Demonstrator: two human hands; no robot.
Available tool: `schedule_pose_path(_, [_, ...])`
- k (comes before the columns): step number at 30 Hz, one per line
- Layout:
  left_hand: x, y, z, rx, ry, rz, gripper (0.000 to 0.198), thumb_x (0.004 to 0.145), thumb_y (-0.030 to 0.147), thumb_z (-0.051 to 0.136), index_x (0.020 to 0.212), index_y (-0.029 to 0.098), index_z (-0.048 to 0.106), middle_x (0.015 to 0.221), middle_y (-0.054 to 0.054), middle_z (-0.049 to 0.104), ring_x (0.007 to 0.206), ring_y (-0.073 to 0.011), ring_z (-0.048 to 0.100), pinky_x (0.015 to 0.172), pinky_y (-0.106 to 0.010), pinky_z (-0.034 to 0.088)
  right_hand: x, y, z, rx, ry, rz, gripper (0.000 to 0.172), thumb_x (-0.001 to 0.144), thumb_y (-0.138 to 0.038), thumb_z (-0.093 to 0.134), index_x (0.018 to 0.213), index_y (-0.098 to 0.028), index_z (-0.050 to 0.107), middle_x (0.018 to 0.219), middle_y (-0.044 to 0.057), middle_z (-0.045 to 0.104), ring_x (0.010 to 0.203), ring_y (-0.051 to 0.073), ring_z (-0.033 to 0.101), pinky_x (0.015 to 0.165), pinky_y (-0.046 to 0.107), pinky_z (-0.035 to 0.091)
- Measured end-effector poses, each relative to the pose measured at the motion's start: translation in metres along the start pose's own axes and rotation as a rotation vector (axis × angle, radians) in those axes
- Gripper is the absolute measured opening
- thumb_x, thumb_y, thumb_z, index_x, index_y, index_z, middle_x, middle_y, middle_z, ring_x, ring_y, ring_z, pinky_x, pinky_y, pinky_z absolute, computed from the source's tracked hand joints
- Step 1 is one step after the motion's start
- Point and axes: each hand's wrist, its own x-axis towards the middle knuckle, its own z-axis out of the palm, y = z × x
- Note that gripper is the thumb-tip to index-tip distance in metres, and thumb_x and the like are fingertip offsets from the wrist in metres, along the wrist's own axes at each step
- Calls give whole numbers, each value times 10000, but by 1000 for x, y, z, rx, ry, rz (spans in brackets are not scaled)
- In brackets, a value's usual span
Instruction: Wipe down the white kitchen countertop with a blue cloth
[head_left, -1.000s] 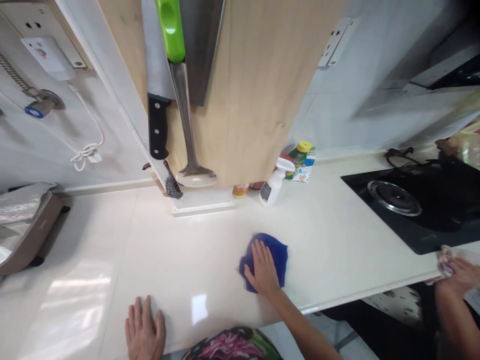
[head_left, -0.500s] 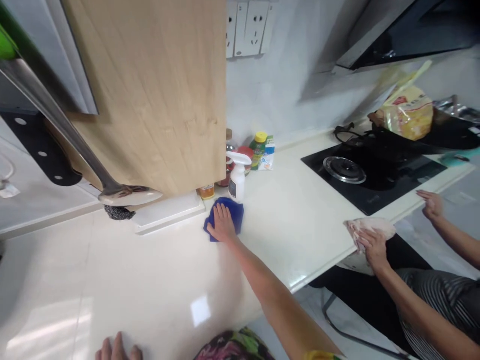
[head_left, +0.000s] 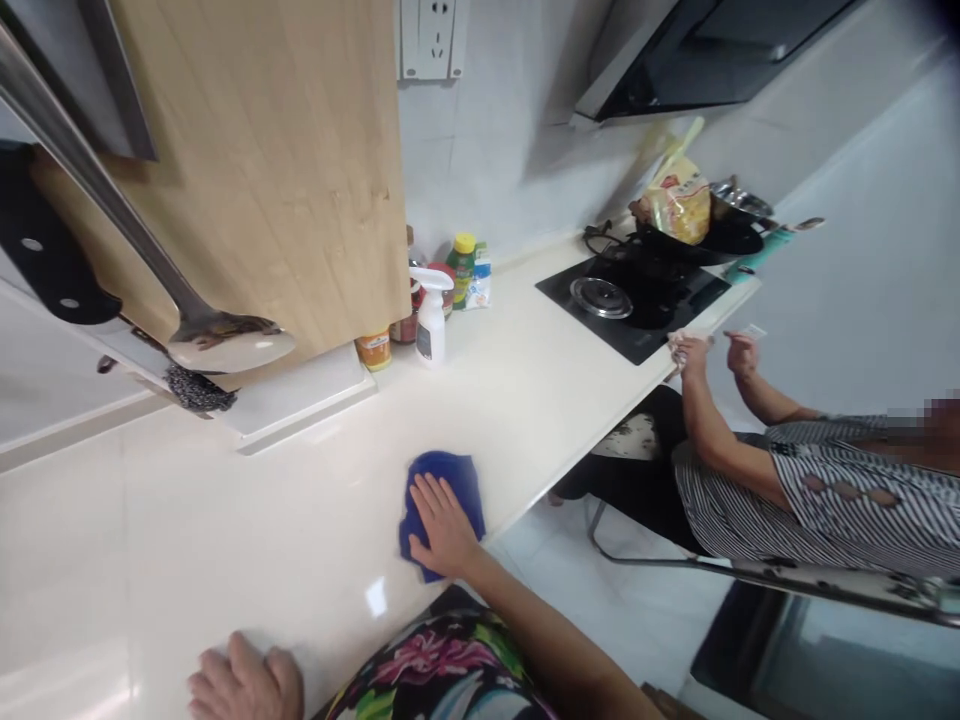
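Note:
My right hand (head_left: 448, 530) lies flat on a blue cloth (head_left: 459, 478), fingers stretched out and pressing it against the white countertop (head_left: 300, 520). The cloth is spread out near the counter's front edge. At the lower left, my left hand (head_left: 247, 680) rests palm down on the countertop with its fingers a little apart and nothing in it. Beyond the cloth, by the wall, a white spray bottle (head_left: 431, 325) stands upright beside an orange-labelled jar (head_left: 373, 348).
A green bottle with a yellow cap (head_left: 463, 268) and a small white-blue packet (head_left: 480, 282) stand by the wall. A ladle (head_left: 135, 230) hangs close at left before a wooden cabinet panel (head_left: 285, 150). Right: a black cooktop (head_left: 637, 330) and a seated co-worker (head_left: 735, 470) holding a pale cloth.
My right hand has drawn the blue cloth toward me, away from the spray bottle. More of my left hand shows. The co-worker's hands have come closer together, and the view has shifted.

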Motion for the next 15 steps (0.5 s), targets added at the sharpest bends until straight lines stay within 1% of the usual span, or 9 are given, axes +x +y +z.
schedule_pose_path(2, [9, 3, -1, -21, -10, 61, 664, 921, 388, 368, 1508, 78, 347, 1556, -282, 305, 1470, -464, 203, 1081, -730, 246, -16, 18, -8, -37, -3, 49, 819, 839, -373, 528, 1554, -80, 259, 1654, 133, 180, 1537, 290, 119, 1261, 527, 147])
schedule_pose_path(4, [20, 9, -2, -35, -11, 101, 620, 956, 393, 316, 1484, 78, 395, 1594, -277, 241, 1502, -452, 130, 1125, -727, 169, -29, 41, -14, -101, 26, 146, 789, 845, -348, 505, 1552, -89, 270, 1647, 130, 211, 1533, 294, 141, 1253, 549, 137])
schedule_pose_path(6, [33, 15, 0, -46, -11, 93, 616, 982, 412, 268, 1462, 62, 428, 1607, -287, 207, 1515, -444, 91, 1149, -714, 122, -36, 68, -19, -179, 66, 235, 754, 857, -326, 482, 1547, -95, 286, 1639, 129, 241, 1529, 306, 150, 1242, 576, 128])
schedule_pose_path(8, [43, 19, 4, -56, -23, 55, 631, 992, 437, 246, 1461, 57, 429, 1600, -296, 223, 1517, -433, 106, 1154, -703, 135, -38, 99, -22, -253, 100, 301, 715, 874, -325, 463, 1540, -110, 313, 1634, 121, 261, 1529, 323, 138, 1232, 599, 121])
schedule_pose_path(11, [52, 24, 12, -45, -17, -8, 662, 994, 476, 233, 1475, 59, 414, 1593, -295, 243, 1517, -418, 130, 1151, -683, 188, -26, 150, -26, -340, 136, 413, 666, 907, -359, 427, 1530, -135, 347, 1630, 108, 276, 1530, 338, 114, 1225, 616, 95])
schedule_pose_path(13, [52, 28, 16, -17, 29, -20, 685, 991, 495, 224, 1484, 54, 402, 1597, -290, 242, 1520, -412, 125, 1158, -665, 200, -8, 185, -29, -376, 145, 496, 657, 929, -394, 388, 1532, -137, 344, 1628, 108, 282, 1527, 341, 119, 1222, 625, 69])
schedule_pose_path(15, [49, 32, 19, 4, 87, -11, 693, 989, 497, 221, 1499, 56, 381, 1605, -282, 234, 1524, -407, 117, 1165, -659, 193, 17, 219, -33, -394, 144, 558, 669, 942, -433, 347, 1538, -130, 327, 1630, 113, 274, 1523, 345, 128, 1219, 629, 58])
